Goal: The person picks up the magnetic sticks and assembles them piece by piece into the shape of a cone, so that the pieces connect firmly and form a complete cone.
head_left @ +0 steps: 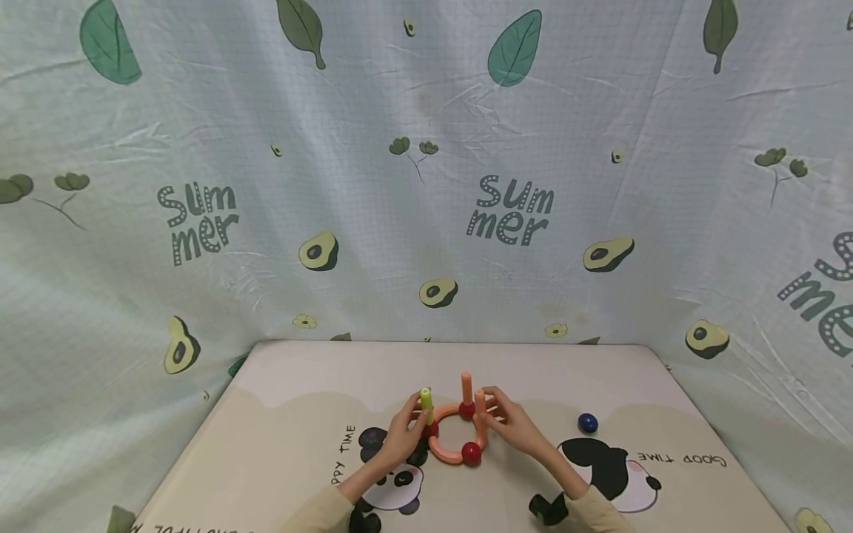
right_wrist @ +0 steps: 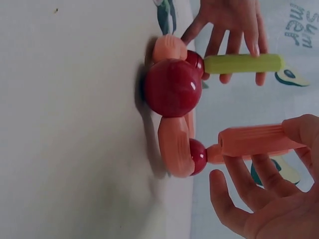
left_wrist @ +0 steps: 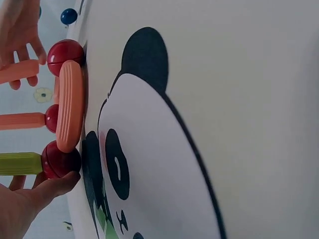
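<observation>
On the table lies a ring of curved orange rods [head_left: 445, 454] joined by red balls [head_left: 471, 454]. A green stick [left_wrist: 20, 164] stands up from the left red ball [left_wrist: 61, 160]. My left hand [head_left: 403, 435] has its fingers around this stick's lower part, a digit touching the ball. My right hand [head_left: 513, 423] holds a straight orange stick [right_wrist: 256, 140] between thumb and fingers, over the ring's right side. That stick's lower end shows free of any ball in the right wrist view. Another orange stick [head_left: 466, 388] stands upright on the far red ball [head_left: 466, 409].
A blue ball [head_left: 588, 423] sits on the table to the right of my right hand. The tabletop [head_left: 280, 444] has printed pandas and lettering. Behind and beside it hangs a patterned curtain [head_left: 373, 185] with avocados and leaves.
</observation>
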`<move>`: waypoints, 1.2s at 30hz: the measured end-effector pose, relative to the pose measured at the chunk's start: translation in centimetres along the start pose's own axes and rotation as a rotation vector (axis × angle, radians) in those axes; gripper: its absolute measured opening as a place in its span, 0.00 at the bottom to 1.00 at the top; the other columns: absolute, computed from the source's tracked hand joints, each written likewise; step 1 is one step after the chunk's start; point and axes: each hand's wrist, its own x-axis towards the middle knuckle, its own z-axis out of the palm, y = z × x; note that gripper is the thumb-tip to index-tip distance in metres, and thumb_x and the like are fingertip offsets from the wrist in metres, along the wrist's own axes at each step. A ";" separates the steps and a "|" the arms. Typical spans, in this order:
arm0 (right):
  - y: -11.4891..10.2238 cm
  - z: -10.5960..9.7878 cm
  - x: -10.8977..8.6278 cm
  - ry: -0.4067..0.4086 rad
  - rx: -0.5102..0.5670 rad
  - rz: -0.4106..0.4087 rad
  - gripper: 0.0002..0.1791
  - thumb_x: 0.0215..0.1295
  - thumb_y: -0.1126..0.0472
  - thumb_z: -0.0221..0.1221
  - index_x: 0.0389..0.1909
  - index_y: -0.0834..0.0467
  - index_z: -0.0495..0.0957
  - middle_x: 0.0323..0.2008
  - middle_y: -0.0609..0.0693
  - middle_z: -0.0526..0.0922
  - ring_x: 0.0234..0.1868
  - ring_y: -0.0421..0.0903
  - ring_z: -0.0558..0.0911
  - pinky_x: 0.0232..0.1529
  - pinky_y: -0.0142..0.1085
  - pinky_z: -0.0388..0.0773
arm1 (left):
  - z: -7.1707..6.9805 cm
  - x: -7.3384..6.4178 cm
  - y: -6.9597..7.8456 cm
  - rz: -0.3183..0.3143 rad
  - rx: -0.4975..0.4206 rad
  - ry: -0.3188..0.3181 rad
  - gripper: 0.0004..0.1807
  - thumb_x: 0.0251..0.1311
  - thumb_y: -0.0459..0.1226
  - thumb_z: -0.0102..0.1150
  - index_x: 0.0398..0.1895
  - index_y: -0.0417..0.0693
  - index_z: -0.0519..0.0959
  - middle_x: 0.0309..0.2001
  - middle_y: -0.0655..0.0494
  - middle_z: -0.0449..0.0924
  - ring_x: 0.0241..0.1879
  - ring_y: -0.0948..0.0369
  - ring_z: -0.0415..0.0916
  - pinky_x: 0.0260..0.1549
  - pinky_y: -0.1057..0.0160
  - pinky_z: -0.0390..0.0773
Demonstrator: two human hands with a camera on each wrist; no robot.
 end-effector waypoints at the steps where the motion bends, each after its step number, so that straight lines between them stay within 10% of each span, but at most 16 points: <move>1: -0.6 -0.1 -0.1 -0.012 0.017 0.006 0.18 0.62 0.65 0.52 0.52 0.59 0.62 0.39 0.62 0.78 0.38 0.54 0.80 0.36 0.30 0.75 | 0.0 0.1 0.0 -0.004 -0.002 -0.002 0.20 0.64 0.30 0.41 0.59 0.34 0.60 0.45 0.33 0.72 0.45 0.41 0.73 0.36 0.53 0.77; 10: -2.6 -0.1 -0.3 -0.107 0.141 0.058 0.18 0.64 0.65 0.48 0.54 0.61 0.59 0.43 0.64 0.76 0.42 0.52 0.78 0.37 0.30 0.75 | 1.0 1.6 -3.8 0.019 0.009 0.018 0.19 0.64 0.34 0.43 0.57 0.37 0.63 0.45 0.36 0.74 0.43 0.45 0.76 0.35 0.59 0.78; 22: -1.0 0.6 0.0 -0.204 0.325 0.129 0.21 0.66 0.59 0.48 0.57 0.58 0.56 0.49 0.67 0.73 0.46 0.51 0.77 0.43 0.42 0.75 | -0.5 1.5 0.2 -0.049 -0.083 -0.027 0.20 0.63 0.28 0.41 0.59 0.33 0.60 0.42 0.28 0.72 0.39 0.38 0.74 0.25 0.60 0.75; 36: -0.1 1.3 -0.7 -0.218 0.318 0.142 0.19 0.65 0.58 0.49 0.55 0.58 0.59 0.49 0.66 0.73 0.46 0.43 0.76 0.40 0.31 0.75 | -0.3 1.3 -0.1 -0.078 -0.118 -0.031 0.18 0.64 0.30 0.41 0.56 0.33 0.62 0.41 0.30 0.73 0.34 0.39 0.74 0.22 0.61 0.74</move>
